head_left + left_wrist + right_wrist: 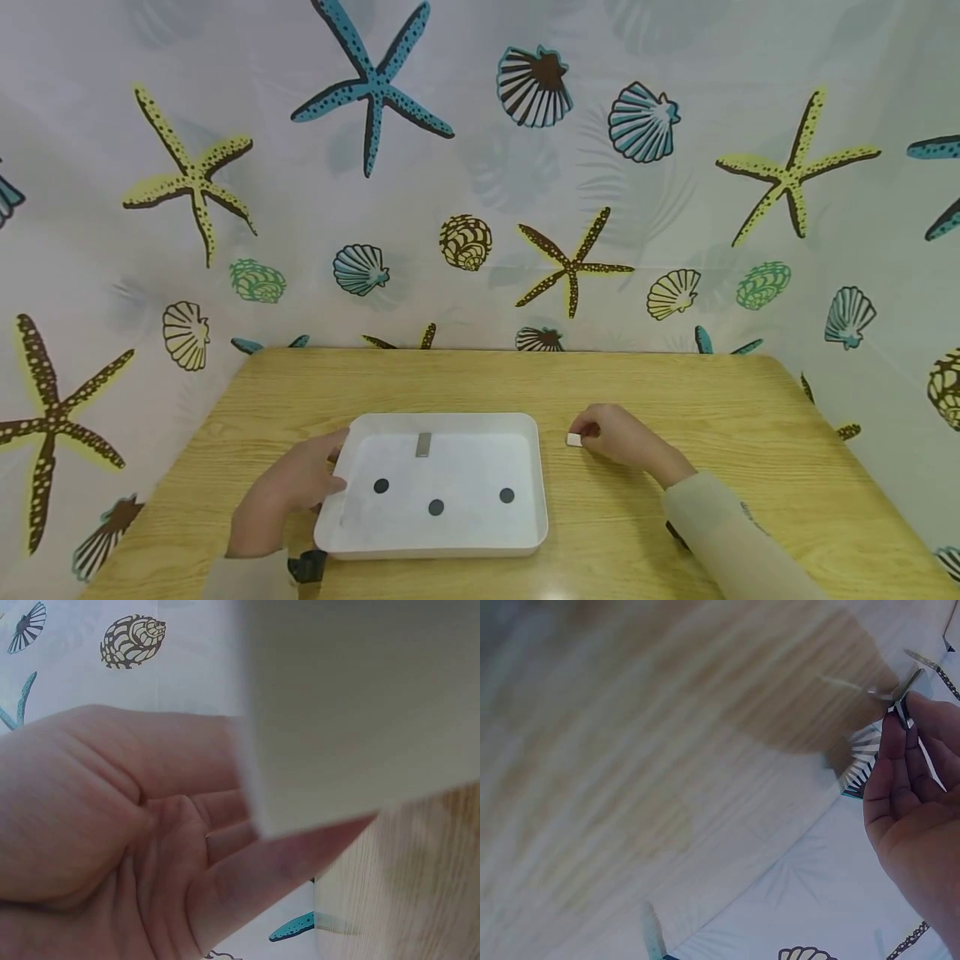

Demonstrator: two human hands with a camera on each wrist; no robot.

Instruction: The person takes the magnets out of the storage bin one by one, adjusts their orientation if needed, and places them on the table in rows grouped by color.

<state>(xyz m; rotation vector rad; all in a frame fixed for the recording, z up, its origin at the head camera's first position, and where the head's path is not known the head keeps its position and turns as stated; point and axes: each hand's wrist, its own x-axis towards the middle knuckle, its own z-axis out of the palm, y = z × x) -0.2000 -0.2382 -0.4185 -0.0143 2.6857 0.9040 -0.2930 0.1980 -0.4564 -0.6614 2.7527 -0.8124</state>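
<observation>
A shallow white tray [480,533] lies on the table. My left hand [296,479] holds its left side, and in the left wrist view the tray's pale wall [360,712] covers part of the left hand [165,817]. Inside the tray are a small grey rectangular piece [423,445] and three dark round discs, one at left [381,486], one in the middle [436,507], one at right [507,495]. Right of the tray, my right hand [618,437] pinches a small flat rectangular piece [573,439] between thumb and fingertips; it looks shiny in the right wrist view [901,712].
The wooden table [675,383] reaches back to a white curtain [450,183] printed with starfish and shells, which also hangs along both sides. A black strap or device [307,567] shows at the left wrist.
</observation>
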